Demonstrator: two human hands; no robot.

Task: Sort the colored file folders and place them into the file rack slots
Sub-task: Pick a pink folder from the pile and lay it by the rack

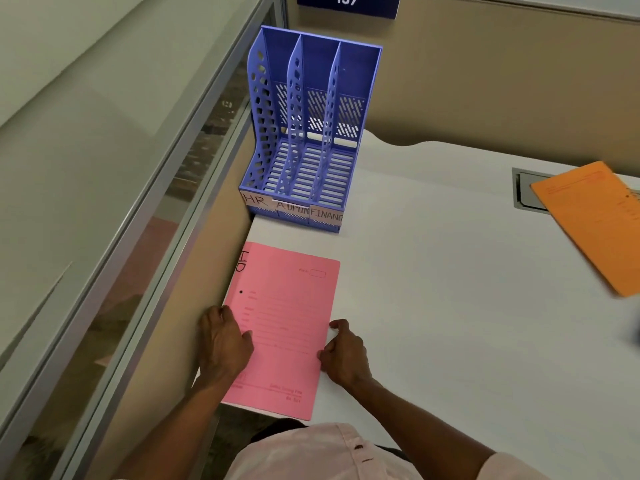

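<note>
A pink file folder (287, 317) marked "HR" lies flat on the white desk, near its left edge. My left hand (223, 337) grips the folder's left edge with curled fingers. My right hand (343, 355) pinches its right edge. A blue three-slot file rack (304, 133) stands behind the folder; its slots are labelled HR, ADMIN and FINANCE and all three hold nothing. An orange folder (595, 223) lies at the desk's far right, partly cut off by the frame.
The white desk (450, 306) runs along a beige partition with a glass panel on the left. A metal cable hatch (524, 194) sits in the desk beside the orange folder. A blue sign "137" (348, 3) hangs on the back partition.
</note>
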